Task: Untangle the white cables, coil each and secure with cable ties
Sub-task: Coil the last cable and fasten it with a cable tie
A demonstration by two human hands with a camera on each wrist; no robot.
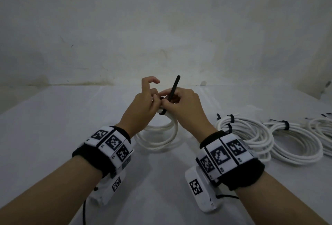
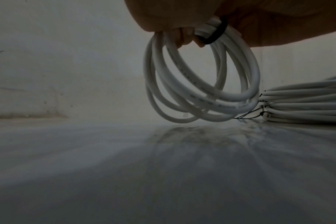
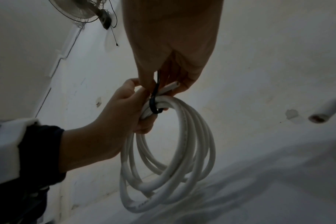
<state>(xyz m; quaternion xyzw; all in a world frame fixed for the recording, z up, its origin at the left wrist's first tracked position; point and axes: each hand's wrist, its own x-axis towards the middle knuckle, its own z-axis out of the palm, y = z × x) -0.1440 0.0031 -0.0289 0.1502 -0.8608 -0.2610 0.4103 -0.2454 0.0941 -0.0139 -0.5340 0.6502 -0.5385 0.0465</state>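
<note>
Head view | hands (image 1: 167, 102) hide cable tie (image 1: 174, 88) head | coil (image 1: 161, 135) partly covered

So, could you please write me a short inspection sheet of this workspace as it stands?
Surface: white table, smooth and faintly reflective.
Job's things: held coil hangs from the hands; black cable tie is looped round its top, tail sticking up.
Clutter: nothing seen.
Grippers: left hand grips the coil; right hand pinches the tie.
Cables: tied coils lie to the right.
Surroundings: stained wall; wall fan.
</note>
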